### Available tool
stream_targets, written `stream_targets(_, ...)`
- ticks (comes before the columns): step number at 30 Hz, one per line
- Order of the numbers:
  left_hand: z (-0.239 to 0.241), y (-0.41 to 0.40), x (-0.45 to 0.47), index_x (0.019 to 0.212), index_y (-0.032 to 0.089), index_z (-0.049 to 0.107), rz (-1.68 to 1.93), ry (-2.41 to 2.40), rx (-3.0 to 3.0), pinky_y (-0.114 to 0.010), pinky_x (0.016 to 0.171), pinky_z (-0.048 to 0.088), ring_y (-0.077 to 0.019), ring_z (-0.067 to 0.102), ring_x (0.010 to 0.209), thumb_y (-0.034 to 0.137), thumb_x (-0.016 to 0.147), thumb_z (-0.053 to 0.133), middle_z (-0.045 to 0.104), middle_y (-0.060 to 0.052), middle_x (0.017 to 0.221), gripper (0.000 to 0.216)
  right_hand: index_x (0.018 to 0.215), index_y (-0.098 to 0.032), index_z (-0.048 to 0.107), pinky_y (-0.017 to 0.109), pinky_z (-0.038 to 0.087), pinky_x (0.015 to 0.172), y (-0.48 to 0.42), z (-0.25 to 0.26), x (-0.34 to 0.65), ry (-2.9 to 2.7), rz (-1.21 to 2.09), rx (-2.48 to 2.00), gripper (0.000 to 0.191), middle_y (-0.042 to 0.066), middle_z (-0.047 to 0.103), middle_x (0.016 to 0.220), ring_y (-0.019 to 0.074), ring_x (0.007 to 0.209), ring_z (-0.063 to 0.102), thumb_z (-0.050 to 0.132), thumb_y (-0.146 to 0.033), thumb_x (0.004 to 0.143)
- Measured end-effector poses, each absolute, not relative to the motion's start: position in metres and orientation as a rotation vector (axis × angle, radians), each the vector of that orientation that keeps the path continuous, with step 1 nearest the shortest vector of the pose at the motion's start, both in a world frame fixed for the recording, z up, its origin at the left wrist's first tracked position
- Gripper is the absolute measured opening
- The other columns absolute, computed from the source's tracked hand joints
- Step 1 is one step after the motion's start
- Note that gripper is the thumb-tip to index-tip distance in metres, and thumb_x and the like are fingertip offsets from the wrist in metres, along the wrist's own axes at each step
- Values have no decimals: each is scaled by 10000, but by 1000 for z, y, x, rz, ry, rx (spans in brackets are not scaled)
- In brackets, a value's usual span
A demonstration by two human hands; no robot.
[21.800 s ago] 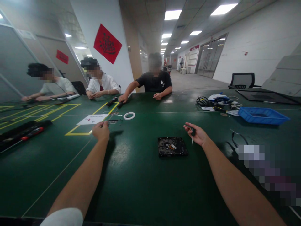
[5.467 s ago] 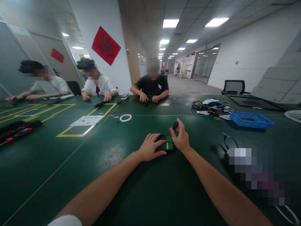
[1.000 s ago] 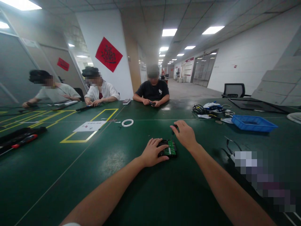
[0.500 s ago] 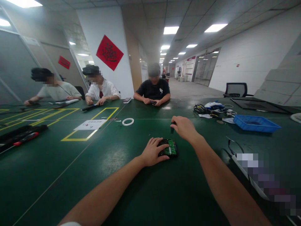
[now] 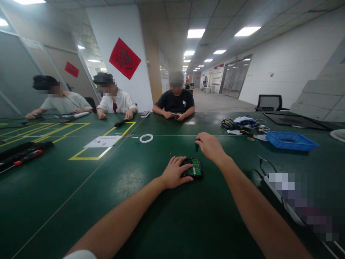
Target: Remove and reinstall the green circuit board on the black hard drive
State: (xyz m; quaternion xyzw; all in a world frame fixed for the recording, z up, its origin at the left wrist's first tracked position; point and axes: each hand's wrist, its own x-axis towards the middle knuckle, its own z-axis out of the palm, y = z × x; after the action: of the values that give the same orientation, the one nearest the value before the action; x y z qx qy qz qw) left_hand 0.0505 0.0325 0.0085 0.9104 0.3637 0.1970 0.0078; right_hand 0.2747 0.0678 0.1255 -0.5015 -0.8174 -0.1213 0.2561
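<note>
A hard drive [image 5: 194, 169] lies on the green table [image 5: 151, 219] with its green circuit board facing up. My left hand [image 5: 174, 172] rests on its left side, fingers spread flat over it. My right hand [image 5: 211, 145] hovers just beyond the drive, fingers curled round a small dark-handled screwdriver [image 5: 197, 146] that points down at the table.
Three people sit at the far side. A white tape ring [image 5: 146, 138] and a paper sheet [image 5: 102, 141] lie beyond my left arm. A blue tray [image 5: 292, 140] and tangled cables [image 5: 231, 124] are at the right. Black tools [image 5: 23, 153] lie far left.
My right hand with the screwdriver has lifted off the drive and moved a little away from me. My left hand has stayed on the drive.
</note>
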Motion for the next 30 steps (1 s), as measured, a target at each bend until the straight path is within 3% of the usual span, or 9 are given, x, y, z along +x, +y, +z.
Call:
stream_targets(11,6,34,50,1432,362,527,636,1127,2848,-631,1142,255,-371,382,1380,743,868,520,389,-112,1532,680,1006,-188,637,318,439,794,78,94,274,-1931,-326,-1291,244,102,705,1024,235,935,648,517,-399,994)
stream_targets(17,6,33,50,1428,348,536,632,1129,2853,-637,1144,250,-377,377,1383,738,869,524,390,-119,1531,681,960,-201,603,299,395,698,72,100,273,-1946,-325,-1430,293,80,699,936,221,803,640,523,-482,978)
stream_targets(25,9,32,50,1437,336,526,607,1124,2860,-628,1150,253,-375,363,1398,727,884,511,377,-125,1542,677,1057,-196,593,312,403,750,66,115,277,-2133,-369,-1458,134,98,699,1037,234,905,637,523,-260,963)
stream_targets(30,8,32,51,1438,346,523,619,1132,2856,-630,1149,257,-375,373,1389,713,880,536,386,-117,1537,667,1033,-180,587,309,420,772,69,115,279,-2137,-311,-1394,114,103,692,1018,227,902,631,529,-232,949)
